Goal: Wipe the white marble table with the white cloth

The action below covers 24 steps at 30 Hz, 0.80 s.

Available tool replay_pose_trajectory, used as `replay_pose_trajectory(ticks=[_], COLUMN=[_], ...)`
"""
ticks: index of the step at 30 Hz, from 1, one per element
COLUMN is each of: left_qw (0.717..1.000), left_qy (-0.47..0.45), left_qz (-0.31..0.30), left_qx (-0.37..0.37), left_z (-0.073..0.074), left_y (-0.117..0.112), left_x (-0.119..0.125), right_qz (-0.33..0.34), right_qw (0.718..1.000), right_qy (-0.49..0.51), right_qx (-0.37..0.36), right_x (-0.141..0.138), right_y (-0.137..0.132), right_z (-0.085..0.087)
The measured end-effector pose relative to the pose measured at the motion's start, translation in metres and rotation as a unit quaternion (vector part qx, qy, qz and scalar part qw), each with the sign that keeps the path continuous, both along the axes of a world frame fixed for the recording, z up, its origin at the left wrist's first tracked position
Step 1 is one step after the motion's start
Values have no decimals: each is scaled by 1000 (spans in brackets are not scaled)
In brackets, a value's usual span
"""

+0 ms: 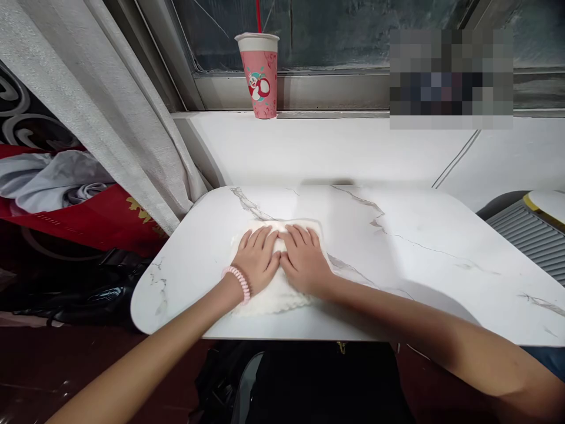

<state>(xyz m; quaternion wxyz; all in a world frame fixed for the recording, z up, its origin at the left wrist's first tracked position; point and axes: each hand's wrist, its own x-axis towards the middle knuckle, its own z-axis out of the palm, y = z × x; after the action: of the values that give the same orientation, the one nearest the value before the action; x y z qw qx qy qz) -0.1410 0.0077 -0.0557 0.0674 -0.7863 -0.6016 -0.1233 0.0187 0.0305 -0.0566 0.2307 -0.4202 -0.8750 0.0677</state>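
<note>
A cream-white, soft cloth (282,303) with a ruffled near edge lies spread on the white marble-patterned table (424,247). My left hand (256,256) rests flat on the cloth's left part, fingers stretched toward the far edge; a pink coil band (238,281) circles its wrist. On the right part, my right hand (304,256) also lies palm down with its fingers extended. The two thumbs meet or nearly meet near the cloth's middle. Both palms hide much of the cloth beneath them.
A pink paper cup (260,82) with a red straw stands on the window ledge behind the table. A pale curtain (128,106) hangs at the left, beside a red bag (106,221) holding white fabric. A grey ribbed object (525,235) sits beyond the table's right edge.
</note>
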Motion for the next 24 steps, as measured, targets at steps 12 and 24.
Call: replay_pose_trajectory(ticks=[12,24], left_qw=[996,994], left_qy=[-48,-96], left_qz=[-57,-1], left_qx=[-45,-47], left_z=[7,9], left_y=[136,188], left_x=[-34,-93], right_qz=[-101,-86], right_qw=[993,995], right_qy=[54,49], right_qx=[6,15], right_x=[-41,-102], right_y=[105,167], right_z=[0,-2])
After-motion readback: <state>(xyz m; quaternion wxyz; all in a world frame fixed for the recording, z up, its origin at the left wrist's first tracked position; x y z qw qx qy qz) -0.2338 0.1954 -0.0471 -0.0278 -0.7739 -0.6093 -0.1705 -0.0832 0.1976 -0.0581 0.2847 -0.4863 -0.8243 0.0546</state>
